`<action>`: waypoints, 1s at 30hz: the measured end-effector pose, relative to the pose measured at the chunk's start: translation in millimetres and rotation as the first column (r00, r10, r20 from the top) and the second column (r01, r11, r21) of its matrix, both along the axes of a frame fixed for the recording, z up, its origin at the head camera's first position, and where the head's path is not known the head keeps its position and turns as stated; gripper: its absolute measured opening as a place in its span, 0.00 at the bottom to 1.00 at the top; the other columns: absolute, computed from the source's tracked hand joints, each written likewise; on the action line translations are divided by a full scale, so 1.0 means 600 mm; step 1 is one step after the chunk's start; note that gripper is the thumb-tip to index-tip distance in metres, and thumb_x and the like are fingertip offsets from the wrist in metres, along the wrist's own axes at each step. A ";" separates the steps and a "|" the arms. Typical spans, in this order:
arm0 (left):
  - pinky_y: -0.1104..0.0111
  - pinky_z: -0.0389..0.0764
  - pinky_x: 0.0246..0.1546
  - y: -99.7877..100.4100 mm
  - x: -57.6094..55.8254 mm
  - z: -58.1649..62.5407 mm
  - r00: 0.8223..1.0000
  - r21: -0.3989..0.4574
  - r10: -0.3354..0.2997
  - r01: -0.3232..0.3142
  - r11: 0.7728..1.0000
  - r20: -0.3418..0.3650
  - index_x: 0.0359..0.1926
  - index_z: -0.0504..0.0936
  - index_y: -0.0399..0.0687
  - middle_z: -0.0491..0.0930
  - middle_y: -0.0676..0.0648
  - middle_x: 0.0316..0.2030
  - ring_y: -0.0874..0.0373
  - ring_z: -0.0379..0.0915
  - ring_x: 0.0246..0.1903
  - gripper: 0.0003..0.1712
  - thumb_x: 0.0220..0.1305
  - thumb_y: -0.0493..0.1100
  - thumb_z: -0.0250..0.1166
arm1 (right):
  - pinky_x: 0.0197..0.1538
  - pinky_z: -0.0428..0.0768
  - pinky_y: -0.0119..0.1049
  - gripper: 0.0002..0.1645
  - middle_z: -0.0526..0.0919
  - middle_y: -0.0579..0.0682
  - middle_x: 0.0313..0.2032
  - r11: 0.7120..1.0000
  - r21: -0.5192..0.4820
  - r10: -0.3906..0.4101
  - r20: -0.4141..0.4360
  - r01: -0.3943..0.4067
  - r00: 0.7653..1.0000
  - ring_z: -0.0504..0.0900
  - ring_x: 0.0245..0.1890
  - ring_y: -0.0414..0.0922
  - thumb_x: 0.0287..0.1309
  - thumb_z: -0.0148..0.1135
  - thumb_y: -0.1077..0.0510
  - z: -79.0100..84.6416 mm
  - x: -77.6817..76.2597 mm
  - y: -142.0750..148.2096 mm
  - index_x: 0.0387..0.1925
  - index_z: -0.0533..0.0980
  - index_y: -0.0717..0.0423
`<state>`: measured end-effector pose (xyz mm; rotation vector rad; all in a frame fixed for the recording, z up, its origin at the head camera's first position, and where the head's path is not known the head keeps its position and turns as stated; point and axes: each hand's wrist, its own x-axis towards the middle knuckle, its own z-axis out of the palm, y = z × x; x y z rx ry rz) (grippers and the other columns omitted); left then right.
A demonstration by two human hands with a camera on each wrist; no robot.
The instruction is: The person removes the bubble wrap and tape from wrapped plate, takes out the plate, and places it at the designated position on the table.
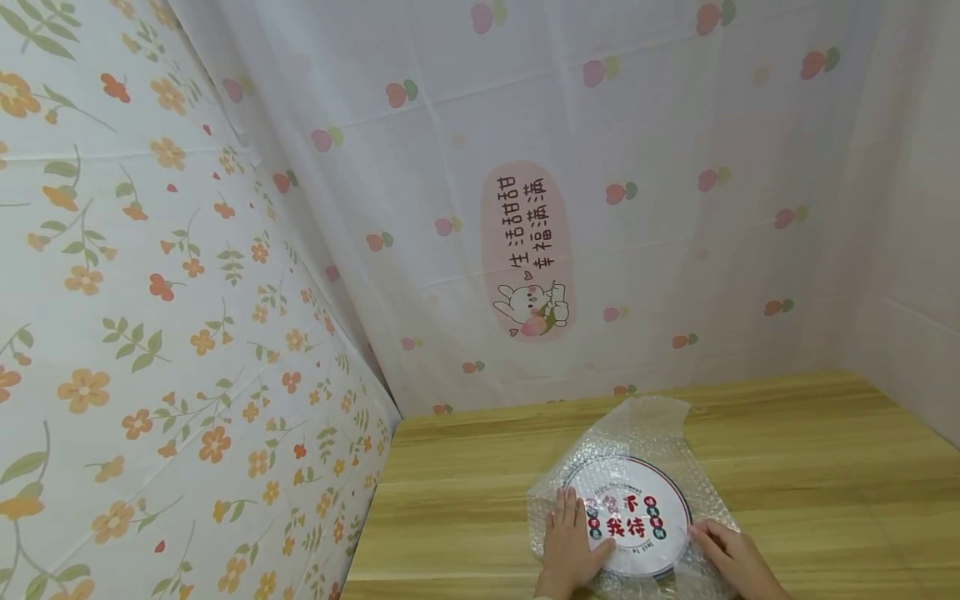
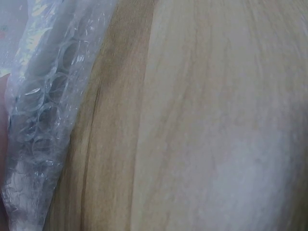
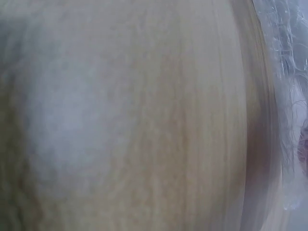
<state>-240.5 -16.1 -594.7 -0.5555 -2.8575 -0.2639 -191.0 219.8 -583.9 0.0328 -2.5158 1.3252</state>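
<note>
A round white disc [image 1: 645, 492], plate-like with red characters and a dark rim, lies on a sheet of bubble wrap [image 1: 645, 425] on the table. Part of the wrap covers its lower left side. My left hand [image 1: 572, 542] rests flat on the disc's left side, fingers straight and thumb spread. At the disc's right edge, my right hand [image 1: 731, 550] has its fingers curled and pinches the wrap. The left wrist view shows the wrap's bubbled edge [image 2: 43, 106] at its left side. In the right wrist view, more wrap [image 3: 291, 96] shows at the far right; most of that hand is hidden.
The wood-grain table [image 1: 825, 467] stretches out on both sides of the wrap. A white curtain with fruit prints [image 1: 675, 250] hangs behind it. A flower-patterned cloth [image 1: 187, 333] stands along the left side, and a plain pale cloth [image 1: 915, 292] along the right.
</note>
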 end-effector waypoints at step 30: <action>0.54 0.60 0.55 0.000 0.000 0.002 0.999 0.010 0.007 -0.008 1.000 0.052 0.60 0.66 0.39 0.56 0.43 0.64 0.49 0.45 0.64 0.45 0.55 0.70 0.45 | 0.22 0.65 0.30 0.17 0.66 0.45 0.16 0.988 -0.082 0.150 0.252 -0.133 0.956 0.64 0.17 0.35 0.65 0.44 0.57 0.009 0.019 0.035 0.22 0.69 0.59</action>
